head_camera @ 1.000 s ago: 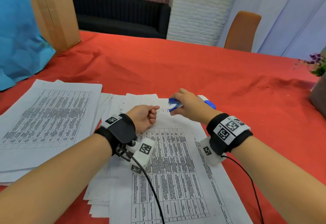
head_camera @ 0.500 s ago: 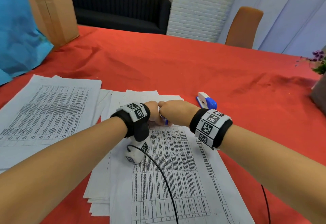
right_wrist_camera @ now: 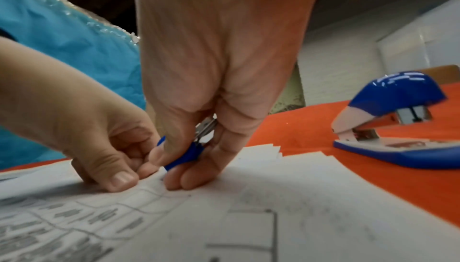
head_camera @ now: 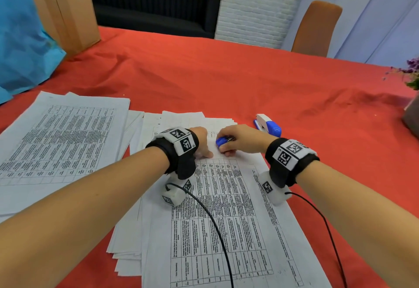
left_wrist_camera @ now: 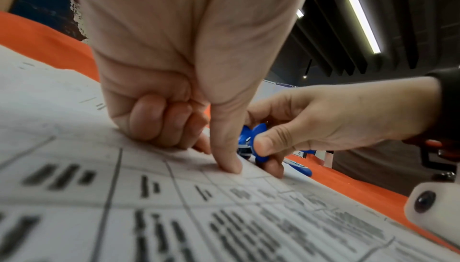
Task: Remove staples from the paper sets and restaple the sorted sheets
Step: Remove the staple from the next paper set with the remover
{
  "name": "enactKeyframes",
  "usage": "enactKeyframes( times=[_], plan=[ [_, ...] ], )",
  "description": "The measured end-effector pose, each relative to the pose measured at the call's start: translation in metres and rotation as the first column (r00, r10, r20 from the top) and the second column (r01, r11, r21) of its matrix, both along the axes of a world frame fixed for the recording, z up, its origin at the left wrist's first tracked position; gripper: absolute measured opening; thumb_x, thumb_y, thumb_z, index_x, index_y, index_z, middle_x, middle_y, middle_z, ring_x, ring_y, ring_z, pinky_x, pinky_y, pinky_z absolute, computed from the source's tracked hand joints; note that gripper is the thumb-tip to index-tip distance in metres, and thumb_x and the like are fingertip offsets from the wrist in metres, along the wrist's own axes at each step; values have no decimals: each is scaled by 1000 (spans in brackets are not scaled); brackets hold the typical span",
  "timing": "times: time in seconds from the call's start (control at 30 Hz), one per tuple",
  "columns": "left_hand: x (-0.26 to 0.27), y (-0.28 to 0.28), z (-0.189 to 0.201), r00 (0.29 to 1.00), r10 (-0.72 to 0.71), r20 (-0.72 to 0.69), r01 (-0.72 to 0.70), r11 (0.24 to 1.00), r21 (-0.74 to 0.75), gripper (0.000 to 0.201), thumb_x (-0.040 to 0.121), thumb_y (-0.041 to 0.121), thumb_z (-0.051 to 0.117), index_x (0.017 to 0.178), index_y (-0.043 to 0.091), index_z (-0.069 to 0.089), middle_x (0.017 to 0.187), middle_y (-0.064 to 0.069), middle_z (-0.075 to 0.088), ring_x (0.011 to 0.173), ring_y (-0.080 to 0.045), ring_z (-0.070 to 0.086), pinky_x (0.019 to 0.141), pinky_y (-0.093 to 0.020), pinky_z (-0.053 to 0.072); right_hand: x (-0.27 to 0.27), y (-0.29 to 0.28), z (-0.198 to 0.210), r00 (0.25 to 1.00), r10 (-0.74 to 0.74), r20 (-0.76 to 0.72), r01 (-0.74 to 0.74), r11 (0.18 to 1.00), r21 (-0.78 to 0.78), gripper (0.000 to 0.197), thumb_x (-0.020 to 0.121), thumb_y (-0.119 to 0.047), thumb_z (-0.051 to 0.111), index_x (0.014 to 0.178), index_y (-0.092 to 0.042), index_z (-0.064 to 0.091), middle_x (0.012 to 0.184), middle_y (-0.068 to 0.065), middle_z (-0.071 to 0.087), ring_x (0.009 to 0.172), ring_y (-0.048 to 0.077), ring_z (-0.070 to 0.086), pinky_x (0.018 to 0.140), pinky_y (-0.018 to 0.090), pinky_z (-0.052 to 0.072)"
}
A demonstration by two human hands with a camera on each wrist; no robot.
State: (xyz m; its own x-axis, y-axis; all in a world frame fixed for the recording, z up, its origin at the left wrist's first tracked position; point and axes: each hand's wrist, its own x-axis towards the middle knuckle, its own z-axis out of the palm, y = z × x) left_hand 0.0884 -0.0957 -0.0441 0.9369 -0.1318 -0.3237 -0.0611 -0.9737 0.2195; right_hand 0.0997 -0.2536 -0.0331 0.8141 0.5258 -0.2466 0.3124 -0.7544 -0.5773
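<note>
We are at the staple-pulling step. Our right hand (head_camera: 243, 139) pinches the blue staple remover (head_camera: 222, 141) against the top of the paper set (head_camera: 226, 208), which lies on the table. Our left hand (head_camera: 201, 142), fingers curled, pins the sheet with its thumb. Next, the claws probably need to get under the staple.

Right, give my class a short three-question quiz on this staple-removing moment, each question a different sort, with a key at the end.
1. True or false: the stapler is in the grip of the right hand.
2. What does the right hand pinch? A) a blue staple remover B) a pen C) scissors
3. Fill the gap: the thumb of the left hand presses down on the ____.
Key: 1 false, it lies untouched on the red cloth; 2 A; 3 paper.
</note>
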Motion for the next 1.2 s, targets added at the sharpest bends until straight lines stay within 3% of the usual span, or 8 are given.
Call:
enactKeyframes(
  times=[0.23, 0.33, 0.4, 0.5, 0.63, 0.8, 1.0, 1.2],
  plan=[
    [0, 1, 2, 998, -41, -57, 41, 999, -3, 31, 86, 39, 64, 92, 10, 56, 109, -5, 69, 93, -23, 62, 76, -30, 45, 7, -29, -11, 905, -193, -380, 355, 835, 421, 6, 97, -4, 50, 101, -1, 53, 84, 13, 56, 68, 14, 68, 73, 24, 59],
    [-2, 5, 4, 992, 68, -107, -86, 981, -175, 36, 91, 41, 57, 72, 10, 55, 73, -3, 61, 62, -18, 52, 58, -25, 40, 0, -33, -7, 922, -192, -336, 340, 815, 470, 9, 96, -6, 52, 103, 0, 55, 84, 9, 54, 72, 17, 65, 78, 29, 58],
    [-3, 3, 2, 923, 218, -318, -374, 704, -604, 44, 98, 42, 43, 72, 8, 53, 66, -5, 50, 54, -15, 43, 51, -23, 35, -7, -24, 2, 955, -193, -225, 282, 828, 485, 13, 96, -8, 54, 104, 1, 57, 83, 9, 56, 73, 19, 62, 80, 30, 57],
    [-3, -12, 2, 725, 43, -687, -680, -106, -725, 34, 103, 24, 33, 85, 3, 52, 74, -10, 50, 55, -17, 50, 44, -21, 44, -20, -4, 29, 978, -140, 152, 101, 966, 238, 24, 91, -17, 63, 110, -3, 59, 93, 8, 60, 78, 16, 57, 70, 4, 44],
    [-1, -25, 0, 634, -125, -763, -731, -420, -538, 33, 98, 0, 21, 77, 6, 45, 68, -9, 44, 49, -16, 34, 40, -20, 37, -22, 16, 39, 871, 189, 453, -39, 947, -318, 38, 85, -24, 68, 117, -6, 57, 110, 7, 51, 101, 21, 50, 62, 16, 26],
    [-1, -20, -4, 714, 190, -674, -655, -158, -739, 37, 101, 7, 28, 71, 3, 48, 63, -7, 45, 52, -13, 38, 41, -18, 36, -8, -2, 42, 874, 76, 479, 33, 976, -216, 41, 80, -27, 75, 111, -4, 60, 99, 5, 47, 91, 23, 49, 69, 26, 29],
    [0, -12, -6, 968, 218, -123, -250, 803, -541, 18, 86, 14, 63, 85, -4, 67, 81, -17, 68, 68, -27, 61, 69, -34, 54, -15, 0, 19, 915, 224, 336, -2, 834, -551, 39, 84, -15, 70, 121, -9, 61, 121, 7, 50, 112, 26, 52, 85, 32, 34],
    [-1, -12, -5, 985, 134, -106, -164, 916, -367, 18, 75, 20, 73, 80, 6, 62, 73, -7, 62, 68, -22, 54, 65, -27, 45, -11, 10, 14, 893, 329, 307, -72, 777, -625, 32, 83, -8, 69, 114, -6, 63, 111, 8, 48, 93, 29, 57, 73, 33, 41]
  ],
)
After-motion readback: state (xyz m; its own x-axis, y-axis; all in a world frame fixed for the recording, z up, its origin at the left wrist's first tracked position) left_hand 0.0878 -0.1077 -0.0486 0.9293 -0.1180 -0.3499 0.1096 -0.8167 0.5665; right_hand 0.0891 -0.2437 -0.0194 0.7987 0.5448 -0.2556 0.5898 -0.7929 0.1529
